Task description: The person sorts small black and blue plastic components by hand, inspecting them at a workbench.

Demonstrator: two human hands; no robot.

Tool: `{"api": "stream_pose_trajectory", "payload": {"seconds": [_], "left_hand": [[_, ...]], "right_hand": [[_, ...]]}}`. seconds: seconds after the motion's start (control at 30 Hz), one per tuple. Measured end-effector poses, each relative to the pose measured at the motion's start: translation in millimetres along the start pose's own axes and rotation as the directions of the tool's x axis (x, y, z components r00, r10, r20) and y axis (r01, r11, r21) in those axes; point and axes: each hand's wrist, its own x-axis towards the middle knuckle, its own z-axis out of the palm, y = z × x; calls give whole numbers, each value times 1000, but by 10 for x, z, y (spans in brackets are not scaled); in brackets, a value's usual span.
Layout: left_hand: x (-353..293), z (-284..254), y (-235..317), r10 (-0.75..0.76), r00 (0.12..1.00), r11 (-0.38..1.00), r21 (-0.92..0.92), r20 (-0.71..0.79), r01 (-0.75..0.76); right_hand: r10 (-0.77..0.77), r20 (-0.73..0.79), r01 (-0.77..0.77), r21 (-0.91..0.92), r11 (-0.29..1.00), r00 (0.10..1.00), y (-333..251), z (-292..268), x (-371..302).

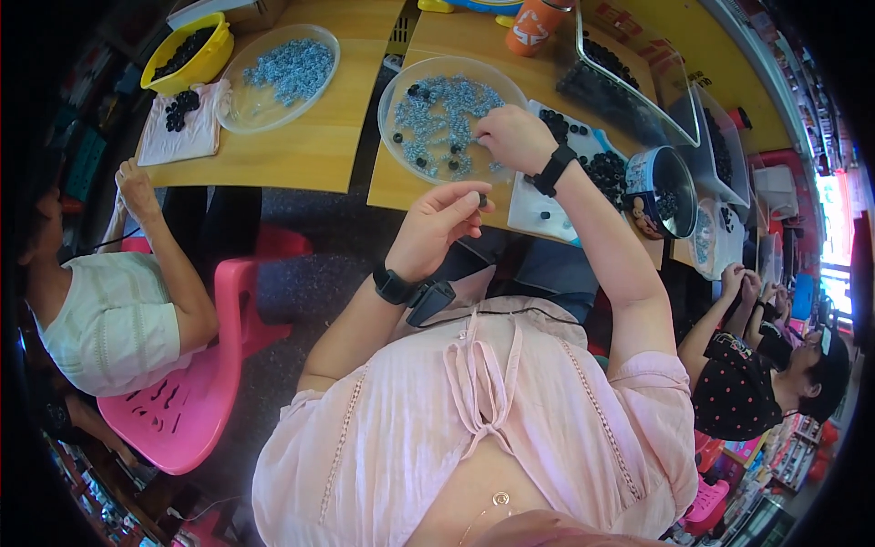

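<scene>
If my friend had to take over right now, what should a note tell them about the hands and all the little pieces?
Left hand: raised at the near table edge, pinching one small black piece in its fingertips.
Right hand: fingers curled, reaching over the clear round dish; whether it holds anything cannot be told.
Things: the dish holds many pale blue pieces with a few black ones mixed in. More black pieces lie on the white cloth to the right.
Done: some black pieces are already in the dish.
Left: plenty of black pieces on the cloth, plus the one in the left hand.
</scene>
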Motion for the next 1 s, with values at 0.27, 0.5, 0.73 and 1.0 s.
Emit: {"api": "stream_pose_trajectory", "payload": {"seconds": [0.27,0.5,0.73,1.0], "left_hand": [[12,24,62,16,1000,1000,25,0,-16],[69,71,33,37,999,997,64,-11,-37],[60,77,33,50,999,989,138,0,-49],[66,104,80,110,994,987,120,-14,-108]], "right_hand": [[202,-51,-158,455,877,978,-17,-146,-125],[317,-46,-232,585,777,947,-76,-277,-237],[376,-71,-244,648,722,924,-68,-264,-303],[271,21,-54,992,114,962,-217,-414,-539]]}}
